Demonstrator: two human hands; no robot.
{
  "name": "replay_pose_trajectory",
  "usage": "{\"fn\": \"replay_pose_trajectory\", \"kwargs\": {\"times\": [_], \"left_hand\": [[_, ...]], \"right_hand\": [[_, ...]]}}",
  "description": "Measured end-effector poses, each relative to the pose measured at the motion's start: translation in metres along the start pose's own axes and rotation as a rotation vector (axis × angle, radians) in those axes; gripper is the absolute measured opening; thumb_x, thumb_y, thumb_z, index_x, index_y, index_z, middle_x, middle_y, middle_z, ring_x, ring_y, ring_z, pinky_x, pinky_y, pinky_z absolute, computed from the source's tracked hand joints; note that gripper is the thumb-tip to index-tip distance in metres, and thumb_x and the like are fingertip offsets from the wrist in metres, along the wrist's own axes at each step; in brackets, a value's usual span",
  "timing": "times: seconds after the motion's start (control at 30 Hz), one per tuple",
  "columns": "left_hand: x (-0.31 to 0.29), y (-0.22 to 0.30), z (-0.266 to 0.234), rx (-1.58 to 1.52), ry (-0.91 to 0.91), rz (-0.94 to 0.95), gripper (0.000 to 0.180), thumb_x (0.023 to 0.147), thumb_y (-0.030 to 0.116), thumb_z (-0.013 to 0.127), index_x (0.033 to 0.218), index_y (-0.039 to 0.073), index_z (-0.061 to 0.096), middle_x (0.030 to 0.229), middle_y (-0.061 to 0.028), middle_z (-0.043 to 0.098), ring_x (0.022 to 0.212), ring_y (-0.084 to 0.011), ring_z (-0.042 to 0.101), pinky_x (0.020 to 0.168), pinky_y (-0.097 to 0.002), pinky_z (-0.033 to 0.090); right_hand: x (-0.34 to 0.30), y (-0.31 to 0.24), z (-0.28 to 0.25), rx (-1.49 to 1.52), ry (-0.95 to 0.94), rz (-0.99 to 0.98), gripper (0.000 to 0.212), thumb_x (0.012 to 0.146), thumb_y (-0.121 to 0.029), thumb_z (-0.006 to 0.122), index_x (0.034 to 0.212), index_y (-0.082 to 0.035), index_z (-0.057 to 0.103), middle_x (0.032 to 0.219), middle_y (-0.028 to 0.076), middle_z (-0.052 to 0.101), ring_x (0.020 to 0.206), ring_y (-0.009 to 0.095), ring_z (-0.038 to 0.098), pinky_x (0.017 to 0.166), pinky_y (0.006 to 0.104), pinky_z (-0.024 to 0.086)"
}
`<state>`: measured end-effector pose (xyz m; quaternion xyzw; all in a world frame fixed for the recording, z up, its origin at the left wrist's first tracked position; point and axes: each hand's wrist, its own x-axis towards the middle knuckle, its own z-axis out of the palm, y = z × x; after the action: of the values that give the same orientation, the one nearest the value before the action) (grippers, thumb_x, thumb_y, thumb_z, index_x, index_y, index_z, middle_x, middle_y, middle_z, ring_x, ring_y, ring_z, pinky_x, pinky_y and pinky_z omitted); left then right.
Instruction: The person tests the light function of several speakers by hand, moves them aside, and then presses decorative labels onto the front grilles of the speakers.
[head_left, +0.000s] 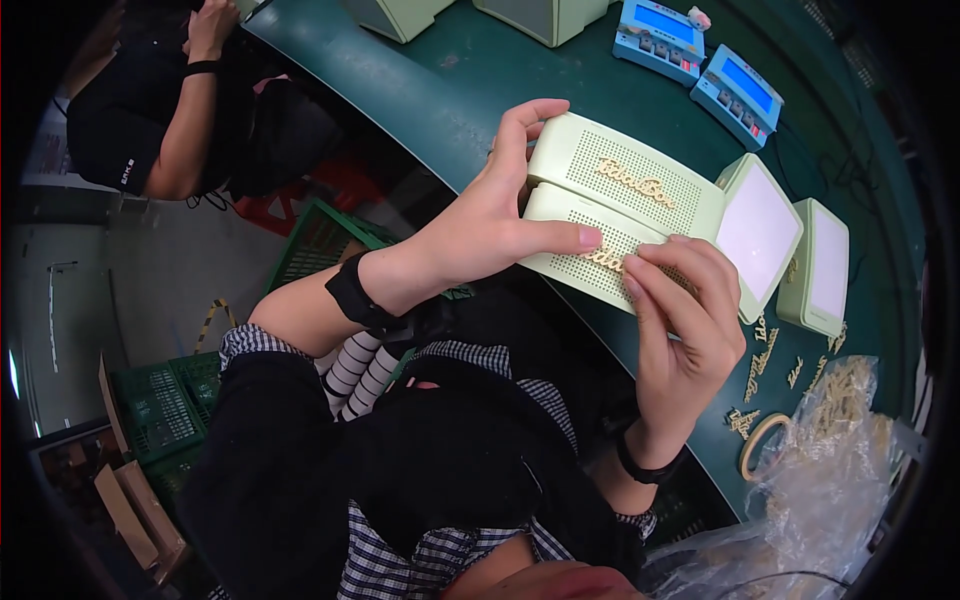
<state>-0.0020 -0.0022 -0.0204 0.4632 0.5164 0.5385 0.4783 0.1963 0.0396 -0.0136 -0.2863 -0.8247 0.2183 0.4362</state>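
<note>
Two pale green housings with perforated faces lie side by side at the table's near edge. The farther housing [640, 160] bears a gold script lettering badge [636, 182] across its grille. My left hand [490, 215] wraps the left ends of the housings, its thumb pressed on the nearer housing [560, 270] beside a second gold badge [604, 257]. That badge lies on the grille, partly hidden by my fingers. Its right end is between the thumb and fingertips of my right hand [690, 310], which closes on it from the right.
Pale green units with white panels [765, 230] stand to the right. Loose gold badges [760, 360], a tape roll [764, 447] and a clear plastic bag [830, 440] of badges lie nearby. Two blue devices [660, 35] sit at the back. Another person [150, 120] works at far left.
</note>
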Motion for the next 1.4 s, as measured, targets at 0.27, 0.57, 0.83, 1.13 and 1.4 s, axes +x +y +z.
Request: {"fn": "replay_pose_trajectory", "kwargs": {"times": [0.27,0.57,0.83,1.13,1.4], "left_hand": [[-0.001,0.001,0.000,-0.031,0.019,-0.046,0.107,0.076,0.022,0.084,0.149,0.007,0.007,0.138,-0.0197,0.028,0.134,-0.0305,0.035,0.112,-0.0403,0.035],[-0.001,0.005,0.002,-0.059,0.030,-0.092,0.107,0.077,0.022,0.083,0.149,0.007,0.005,0.138,-0.0187,0.027,0.134,-0.0314,0.037,0.111,-0.0400,0.036],[-0.003,0.005,0.003,-0.065,0.044,-0.127,0.100,0.080,0.013,0.075,0.152,0.012,0.006,0.143,-0.0176,0.030,0.137,-0.0287,0.035,0.115,-0.0400,0.027],[-0.004,0.005,0.004,-0.040,0.039,-0.107,0.099,0.081,0.014,0.075,0.152,0.012,0.006,0.141,-0.0169,0.031,0.135,-0.0276,0.037,0.114,-0.0388,0.029],[-0.002,0.004,0.005,-0.022,0.048,-0.106,0.097,0.084,0.017,0.074,0.152,0.011,0.006,0.140,-0.0166,0.032,0.134,-0.0271,0.038,0.113,-0.0382,0.031]], "right_hand": [[-0.001,0.000,0.001,-0.003,0.007,-0.015,0.017,0.075,0.004,0.075,0.091,-0.001,0.075,0.093,0.009,0.070,0.097,0.028,0.063,0.087,0.0355,0.050],[0.001,-0.001,0.004,0.001,0.019,0.005,0.012,0.078,0.003,0.073,0.089,0.001,0.072,0.091,0.009,0.069,0.094,0.026,0.064,0.086,0.0342,0.047],[0.004,-0.002,0.008,0.016,0.057,0.071,0.011,0.075,-0.002,0.076,0.084,-0.002,0.070,0.086,0.006,0.068,0.089,0.025,0.063,0.086,0.0355,0.042],[0.001,-0.001,0.009,0.044,0.087,0.056,0.011,0.074,-0.002,0.077,0.083,-0.002,0.071,0.086,0.006,0.068,0.089,0.024,0.064,0.085,0.0348,0.043],[0.000,0.000,0.013,0.007,0.115,0.060,0.011,0.077,0.002,0.075,0.087,0.000,0.071,0.089,0.008,0.069,0.090,0.024,0.063,0.083,0.0329,0.047]]}}
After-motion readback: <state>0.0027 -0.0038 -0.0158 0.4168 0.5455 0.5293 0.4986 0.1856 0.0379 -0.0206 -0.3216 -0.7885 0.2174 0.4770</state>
